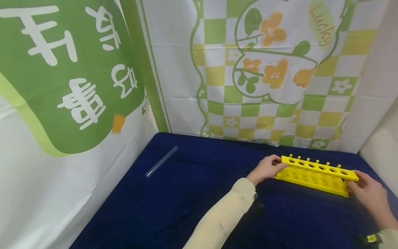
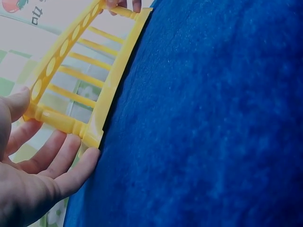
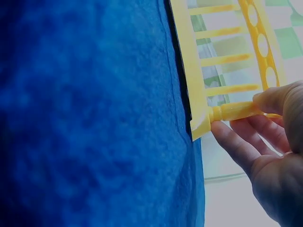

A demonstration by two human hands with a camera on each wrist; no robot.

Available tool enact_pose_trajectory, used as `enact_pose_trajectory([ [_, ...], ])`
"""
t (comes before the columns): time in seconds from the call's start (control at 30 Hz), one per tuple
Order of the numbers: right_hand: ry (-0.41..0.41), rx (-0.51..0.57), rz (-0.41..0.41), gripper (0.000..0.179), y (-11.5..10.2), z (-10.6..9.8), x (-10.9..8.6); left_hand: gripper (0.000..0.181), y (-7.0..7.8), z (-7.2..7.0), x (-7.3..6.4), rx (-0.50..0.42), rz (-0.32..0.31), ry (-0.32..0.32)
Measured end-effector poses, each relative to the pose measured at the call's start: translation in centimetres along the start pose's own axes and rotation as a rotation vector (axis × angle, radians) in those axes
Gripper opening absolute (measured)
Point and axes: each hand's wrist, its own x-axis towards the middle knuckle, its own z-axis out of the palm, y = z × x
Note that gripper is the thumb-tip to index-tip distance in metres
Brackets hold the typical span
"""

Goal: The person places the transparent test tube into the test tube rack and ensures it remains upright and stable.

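A yellow test tube rack, with a row of round holes along its top bar and a row of pegs behind, is held at both ends. At its left end my left hand grips it, thumb at the top bar and fingers about the end post, as the left wrist view shows. My right hand holds the opposite end; in the right wrist view its thumb and fingers pinch the end post. The base is at the cloth; whether it touches, I cannot tell. No tube stands in the rack.
A clear test tube lies slantwise on the dark blue cloth, well to the left of the rack. Patterned green and white curtains hang behind the table and along its left side.
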Motion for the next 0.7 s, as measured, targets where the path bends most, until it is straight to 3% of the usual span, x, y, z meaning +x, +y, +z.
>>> enact_pose_trajectory([
  [0.7,-0.015,-0.021,-0.035,0.059,-1.9,0.8,0.4,0.035,-0.5,-1.7,-0.6,0.015,0.008,0.018],
])
